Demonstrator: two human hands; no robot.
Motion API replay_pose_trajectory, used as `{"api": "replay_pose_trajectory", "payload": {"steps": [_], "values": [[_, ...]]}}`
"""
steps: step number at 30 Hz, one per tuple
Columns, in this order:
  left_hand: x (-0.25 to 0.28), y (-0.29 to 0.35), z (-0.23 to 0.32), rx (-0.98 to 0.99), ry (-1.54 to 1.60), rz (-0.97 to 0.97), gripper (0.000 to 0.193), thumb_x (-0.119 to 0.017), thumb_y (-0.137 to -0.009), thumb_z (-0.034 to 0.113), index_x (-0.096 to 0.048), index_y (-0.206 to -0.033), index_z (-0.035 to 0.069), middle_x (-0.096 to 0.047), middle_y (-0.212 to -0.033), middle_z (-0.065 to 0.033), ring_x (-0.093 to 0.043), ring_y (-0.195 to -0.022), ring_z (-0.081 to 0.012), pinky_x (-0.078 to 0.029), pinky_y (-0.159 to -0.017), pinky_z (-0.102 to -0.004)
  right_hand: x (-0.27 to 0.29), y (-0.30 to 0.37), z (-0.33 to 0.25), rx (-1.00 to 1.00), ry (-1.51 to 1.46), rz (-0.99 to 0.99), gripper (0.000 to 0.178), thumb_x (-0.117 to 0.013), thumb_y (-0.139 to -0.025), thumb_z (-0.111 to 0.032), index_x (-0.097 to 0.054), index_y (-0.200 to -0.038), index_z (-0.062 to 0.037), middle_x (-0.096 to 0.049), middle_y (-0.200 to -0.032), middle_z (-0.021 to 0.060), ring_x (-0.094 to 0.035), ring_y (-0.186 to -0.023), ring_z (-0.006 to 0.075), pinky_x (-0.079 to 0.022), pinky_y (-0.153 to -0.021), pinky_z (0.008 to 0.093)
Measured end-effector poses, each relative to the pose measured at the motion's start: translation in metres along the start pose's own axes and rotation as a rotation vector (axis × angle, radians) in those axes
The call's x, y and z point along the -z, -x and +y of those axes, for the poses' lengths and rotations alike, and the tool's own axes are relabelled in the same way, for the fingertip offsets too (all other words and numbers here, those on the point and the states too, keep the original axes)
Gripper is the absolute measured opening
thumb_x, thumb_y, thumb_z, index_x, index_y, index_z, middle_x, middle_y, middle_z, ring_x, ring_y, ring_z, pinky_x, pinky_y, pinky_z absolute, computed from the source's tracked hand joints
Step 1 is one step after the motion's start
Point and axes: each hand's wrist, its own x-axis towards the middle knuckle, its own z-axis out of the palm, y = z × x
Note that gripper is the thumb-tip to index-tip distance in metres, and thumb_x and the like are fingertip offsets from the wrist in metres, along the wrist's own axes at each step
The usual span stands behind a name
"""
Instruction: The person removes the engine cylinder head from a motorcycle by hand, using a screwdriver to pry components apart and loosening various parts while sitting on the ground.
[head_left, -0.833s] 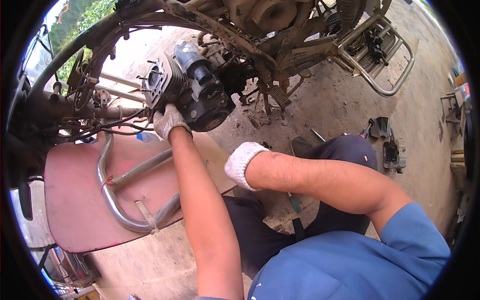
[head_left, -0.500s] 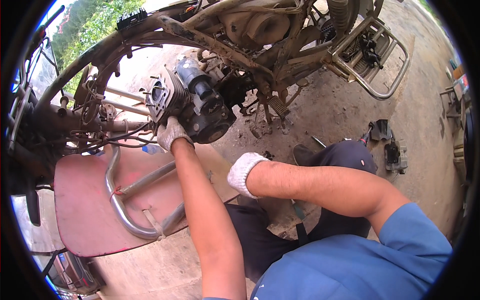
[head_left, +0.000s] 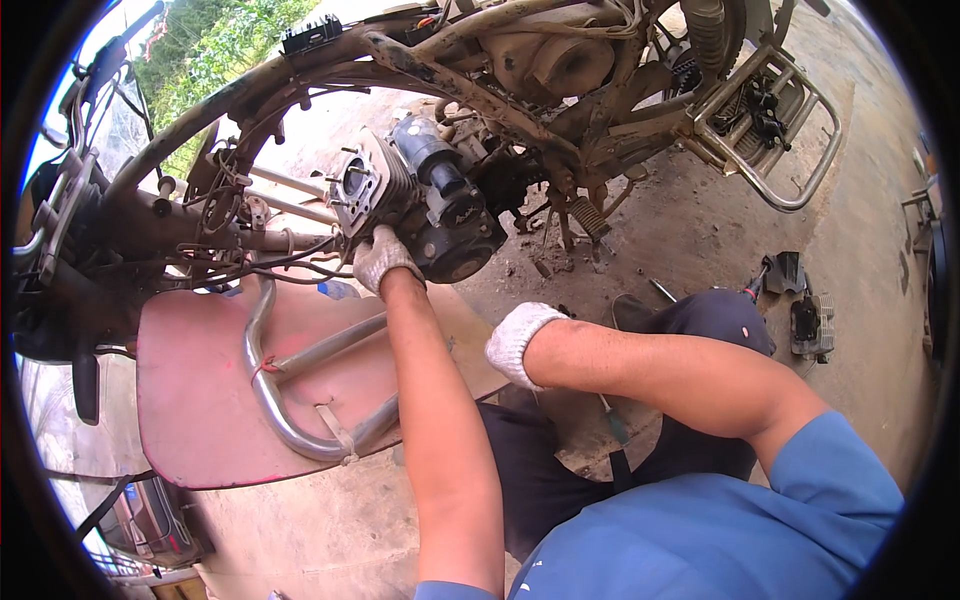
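We find the left grip (head_left: 385, 262), in a pale knitted glove, at the lower edge of the engine (head_left: 455, 235), against its finned cylinder (head_left: 388, 185). The thumb points up at the metal; the other fingers are hidden, so we cannot tell whether this grip is closed on the part. We see the right grip (head_left: 525, 342), also gloved, above the lap and apart from the engine; its fingers are turned out of sight, and we cannot tell whether it is open or closed.

The engine sits below the dirty metal frame (head_left: 470, 90), with the cylinder's open top facing left. A dark rounded motor (head_left: 422, 145) lies just beside the cylinder. Below the engine we note a pink panel (head_left: 200, 400), crossed in our view by a bent shiny tube (head_left: 262, 345) with a red tie (head_left: 266, 366).

Farther right, a finned metal part (head_left: 824, 325) rests on the floor (head_left: 690, 235), just beside a black part (head_left: 786, 272). At upper right we see a metal rack (head_left: 795, 202).
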Motion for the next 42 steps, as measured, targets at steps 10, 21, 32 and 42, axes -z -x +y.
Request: {"api": "replay_pose_trajectory", "payload": {"steps": [10,21,32,42], "values": [[0.013,0.017,0.018,-0.081,-0.227,0.015,0.036,-0.071,-0.077,0.028,-0.078,-0.099,0.0,-0.078,-0.098,-0.0221,-0.074,-0.089,-0.04,-0.056,-0.085,-0.0463,-0.007,-0.007,0.002,-0.007,0.034,-0.062,0.023,-0.068,-0.085,-0.009,-0.078,-0.104,-0.0015,-0.079,-0.101,0.0209,-0.078,-0.095,0.0364,-0.061,-0.08,0.0475],[0.008,0.022,0.013,-0.037,-0.066,0.057,0.035,-0.071,-0.075,0.027,-0.071,-0.091,-0.004,-0.073,-0.093,-0.0288,-0.071,-0.09,-0.0474,-0.056,-0.084,-0.0512,-0.001,-0.008,-0.003,-0.078,0.061,-0.046,0.027,-0.064,-0.086,-0.012,-0.076,-0.108,-0.0032,-0.078,-0.104,0.02,-0.076,-0.099,0.0378,-0.06,-0.082,0.0483],[0.013,0.021,0.027,0.327,0.027,-0.077,0.033,-0.066,-0.084,0.023,-0.074,-0.107,0.001,-0.075,-0.111,-0.0257,-0.072,-0.104,-0.0437,-0.058,-0.09,-0.0498,-0.009,-0.016,0.008,-0.164,0.146,-0.073,0.028,-0.059,-0.094,-0.029,-0.073,-0.106,-0.0079,-0.076,-0.101,0.0211,-0.072,-0.094,0.0423,-0.058,-0.082,0.0528],[0.012,0.023,0.026,0.181,-0.058,-0.003,0.03,-0.066,-0.08,0.023,-0.073,-0.102,0.004,-0.074,-0.108,-0.0245,-0.071,-0.103,-0.0448,-0.057,-0.091,-0.0512,-0.022,-0.024,0.007,-0.22,0.168,-0.23,0.031,-0.059,-0.094,-0.025,-0.072,-0.117,-0.0084,-0.075,-0.108,0.023,-0.072,-0.102,0.0419,-0.057,-0.088,0.0501]]}}
